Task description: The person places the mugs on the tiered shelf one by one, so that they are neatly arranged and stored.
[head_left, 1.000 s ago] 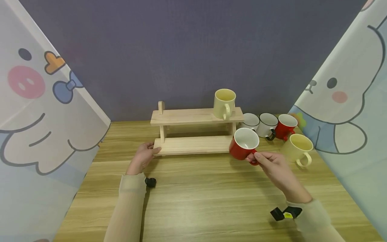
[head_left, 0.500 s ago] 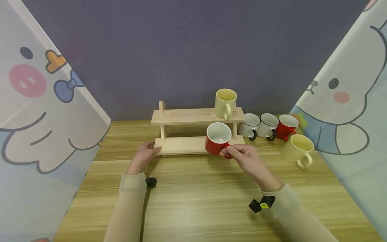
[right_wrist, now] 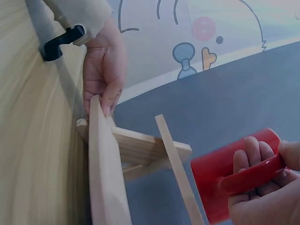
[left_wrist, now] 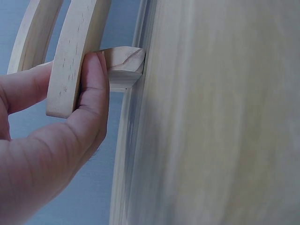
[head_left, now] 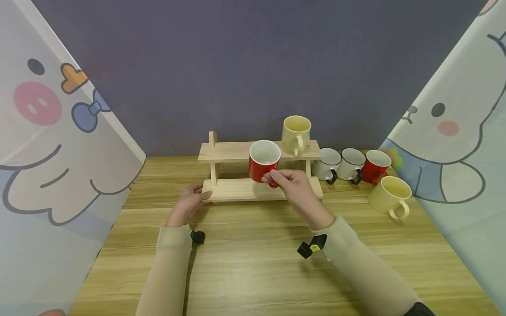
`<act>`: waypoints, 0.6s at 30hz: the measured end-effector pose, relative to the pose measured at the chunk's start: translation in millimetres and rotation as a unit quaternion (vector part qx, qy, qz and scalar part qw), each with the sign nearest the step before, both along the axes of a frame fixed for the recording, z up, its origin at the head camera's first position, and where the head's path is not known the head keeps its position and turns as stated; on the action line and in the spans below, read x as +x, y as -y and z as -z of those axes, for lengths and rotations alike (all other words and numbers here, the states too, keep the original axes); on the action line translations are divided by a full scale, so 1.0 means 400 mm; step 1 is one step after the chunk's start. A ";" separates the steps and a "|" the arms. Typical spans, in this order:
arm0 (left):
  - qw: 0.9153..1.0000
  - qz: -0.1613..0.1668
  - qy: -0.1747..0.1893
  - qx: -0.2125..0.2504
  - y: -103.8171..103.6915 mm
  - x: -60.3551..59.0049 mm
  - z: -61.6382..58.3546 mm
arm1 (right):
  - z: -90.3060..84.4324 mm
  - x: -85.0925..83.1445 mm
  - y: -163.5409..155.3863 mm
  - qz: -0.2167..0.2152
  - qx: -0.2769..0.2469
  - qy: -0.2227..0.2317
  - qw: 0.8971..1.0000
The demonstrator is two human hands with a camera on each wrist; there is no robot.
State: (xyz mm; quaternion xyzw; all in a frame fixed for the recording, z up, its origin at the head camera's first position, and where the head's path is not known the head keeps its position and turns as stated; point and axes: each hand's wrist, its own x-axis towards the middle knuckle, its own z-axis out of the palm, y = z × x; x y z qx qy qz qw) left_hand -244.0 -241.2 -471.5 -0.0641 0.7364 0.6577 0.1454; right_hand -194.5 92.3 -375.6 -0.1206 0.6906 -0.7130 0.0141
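Observation:
My right hand (head_left: 294,186) grips a red mug (head_left: 261,169) with a white inside by its handle. The mug is in the air in front of the upper board of a two-tier wooden rack (head_left: 225,151). In the right wrist view, my fingers curl through the red handle (right_wrist: 253,176). At the rack's left end my left hand (head_left: 186,205) pinches the lower board; in the left wrist view, thumb and fingers lie on either face of that board (left_wrist: 70,61). A yellow mug (head_left: 295,131) stands on the right part of the upper board.
Right of the rack stand two white mugs with black rims and handles (head_left: 327,164) (head_left: 352,164), a red mug (head_left: 373,169) and a yellow mug (head_left: 389,195). A dark wall (head_left: 253,66) rises behind; printed panels (head_left: 442,145) flank the wooden table (head_left: 237,263).
My right hand has carried the red mug leftward and up, from the lower board's right end to in front of the upper board. The left hand has stayed on the rack.

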 end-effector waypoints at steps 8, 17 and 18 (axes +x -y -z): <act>1.000 -0.003 0.004 0.002 -0.001 -0.002 0.002 | -0.035 -0.064 0.066 0.017 -0.020 -0.015 1.000; 1.000 -0.004 0.003 0.007 -0.004 -0.002 0.001 | -0.060 -0.134 0.120 0.076 -0.062 0.004 0.995; 1.000 -0.002 0.002 0.006 -0.004 -0.002 0.002 | -0.062 -0.141 0.124 0.082 -0.063 0.006 0.995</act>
